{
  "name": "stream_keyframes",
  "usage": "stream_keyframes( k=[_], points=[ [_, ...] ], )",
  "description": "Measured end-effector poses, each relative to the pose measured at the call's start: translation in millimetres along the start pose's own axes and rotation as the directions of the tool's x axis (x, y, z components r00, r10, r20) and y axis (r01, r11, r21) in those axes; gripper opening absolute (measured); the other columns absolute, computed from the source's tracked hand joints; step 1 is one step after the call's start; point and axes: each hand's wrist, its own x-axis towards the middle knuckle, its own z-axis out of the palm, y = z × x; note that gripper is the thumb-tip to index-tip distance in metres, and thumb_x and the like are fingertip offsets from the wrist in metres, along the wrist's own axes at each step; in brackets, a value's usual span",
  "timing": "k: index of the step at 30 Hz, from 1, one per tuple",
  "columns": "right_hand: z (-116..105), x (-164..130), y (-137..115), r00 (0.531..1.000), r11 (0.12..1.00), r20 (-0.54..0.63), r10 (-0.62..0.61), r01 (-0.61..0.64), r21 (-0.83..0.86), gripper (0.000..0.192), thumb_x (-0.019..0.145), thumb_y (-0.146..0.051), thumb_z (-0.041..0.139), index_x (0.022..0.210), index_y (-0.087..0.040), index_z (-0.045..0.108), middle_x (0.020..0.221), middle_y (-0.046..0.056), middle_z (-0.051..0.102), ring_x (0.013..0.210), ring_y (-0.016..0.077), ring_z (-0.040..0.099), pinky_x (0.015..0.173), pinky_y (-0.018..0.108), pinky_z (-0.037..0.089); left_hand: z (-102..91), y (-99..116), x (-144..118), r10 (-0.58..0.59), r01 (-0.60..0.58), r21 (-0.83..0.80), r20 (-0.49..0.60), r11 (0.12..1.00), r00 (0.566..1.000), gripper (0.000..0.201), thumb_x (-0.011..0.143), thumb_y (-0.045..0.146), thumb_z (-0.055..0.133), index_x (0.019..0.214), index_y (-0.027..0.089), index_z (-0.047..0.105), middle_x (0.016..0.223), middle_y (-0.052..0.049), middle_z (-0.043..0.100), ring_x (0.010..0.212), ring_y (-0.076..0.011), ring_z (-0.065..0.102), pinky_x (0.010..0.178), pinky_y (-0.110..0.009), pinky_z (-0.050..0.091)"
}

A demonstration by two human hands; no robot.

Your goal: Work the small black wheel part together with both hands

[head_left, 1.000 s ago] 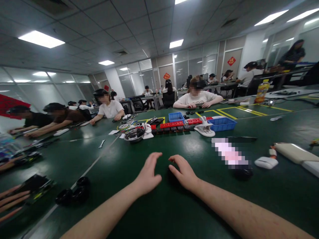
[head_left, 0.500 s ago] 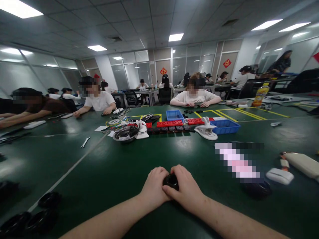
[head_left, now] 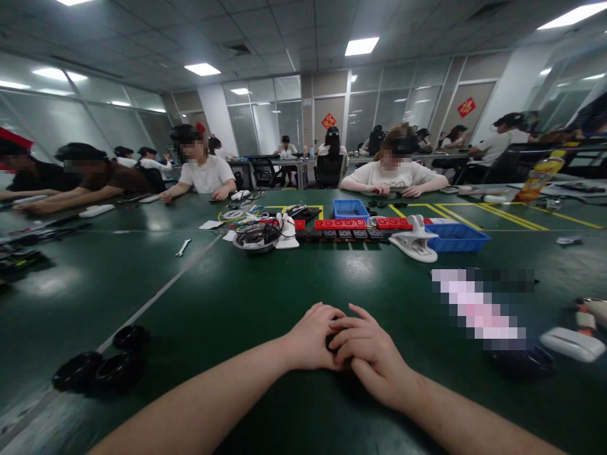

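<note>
My left hand (head_left: 313, 338) is closed around a glossy black round piece (head_left: 330, 342) just above or on the green table; only a dark sliver of it shows between my hands. My right hand (head_left: 374, 351) lies over it from the right, its fingers bent across the piece and the left fingers, one finger lifted. Most of the piece is hidden. Over to the left, three glossy black ring-shaped pieces lie grouped: a front-left ring (head_left: 78, 371), a ring beside it (head_left: 118, 371) and a ring behind (head_left: 131, 337).
Across the table (head_left: 213, 309) stand a metal bowl with cables (head_left: 256, 239), red power strips (head_left: 341, 224), a white clamp base (head_left: 415, 243) and a blue bin (head_left: 458, 238). A wrench (head_left: 183, 248) lies left; a white case (head_left: 573, 343) lies right. Several people sit around.
My right fingers have shifted over the black piece, covering more of it. The camera view has turned left, so the scene sits further right and more of the black rings shows.
</note>
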Motion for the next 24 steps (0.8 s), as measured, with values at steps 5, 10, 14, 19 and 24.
stream_keyframes(
  k=[5,10,14,19,24],
  points=[
    [1.2,-1.1,-0.2,1.000,0.998,-0.023,0.005,-0.007,-0.066,0.029,0.072,-0.016,0.044,0.099,-0.025,0.053,0.096,0.003,0.061,0.100,0.0205,0.050,0.100,0.046,0.023,0.0,1.1,-2.0,0.018,-0.018,0.027,0.004,0.999,1.000,0.057,0.057,0.042,0.069,0.108,0.024,0.049,0.107,-0.003,0.052,0.103,-0.0232,0.045,0.100,-0.043,0.023],
    [6.1,0.4,10.9,0.971,0.971,-0.123,0.207,-0.219,-0.092,0.032,0.077,-0.039,0.047,0.100,-0.017,0.047,0.096,0.009,0.055,0.089,0.0216,0.050,0.081,0.041,0.040,1.5,10.4,-3.8,-0.055,0.057,0.016,-0.082,0.998,0.995,0.076,0.050,0.054,0.069,0.113,0.021,0.043,0.108,-0.006,0.050,0.102,-0.0257,0.045,0.099,-0.048,0.023],
    [10.8,1.1,18.4,0.940,0.938,-0.132,0.315,-0.330,-0.107,0.030,0.079,-0.045,0.044,0.090,-0.017,0.047,0.084,0.006,0.053,0.077,0.0189,0.049,0.068,0.034,0.042,9.5,14.8,-5.9,-0.125,0.137,0.063,-0.168,0.989,0.978,0.067,0.047,0.058,0.069,0.098,0.019,0.050,0.096,-0.004,0.052,0.094,-0.0244,0.047,0.096,-0.048,0.026],
    [12.7,1.6,17.3,0.914,0.902,-0.125,0.387,-0.403,-0.153,0.023,0.077,-0.040,0.049,0.081,-0.018,0.045,0.077,0.004,0.050,0.072,0.0170,0.047,0.064,0.032,0.040,14.8,13.4,-5.4,-0.122,0.149,0.124,-0.203,0.981,0.971,0.045,0.055,0.049,0.066,0.085,0.018,0.053,0.087,-0.002,0.051,0.087,-0.0211,0.047,0.092,-0.043,0.031],
    [10.7,2.9,16.6,0.919,0.903,-0.107,0.381,-0.394,-0.173,0.018,0.073,-0.033,0.054,0.073,-0.018,0.043,0.073,0.002,0.048,0.068,0.0157,0.045,0.060,0.030,0.039,10.7,11.3,-2.2,-0.098,0.123,0.139,-0.171,0.983,0.980,0.044,0.055,0.051,0.066,0.079,0.017,0.052,0.080,-0.002,0.050,0.080,-0.0197,0.047,0.082,-0.038,0.038]
  ],
)
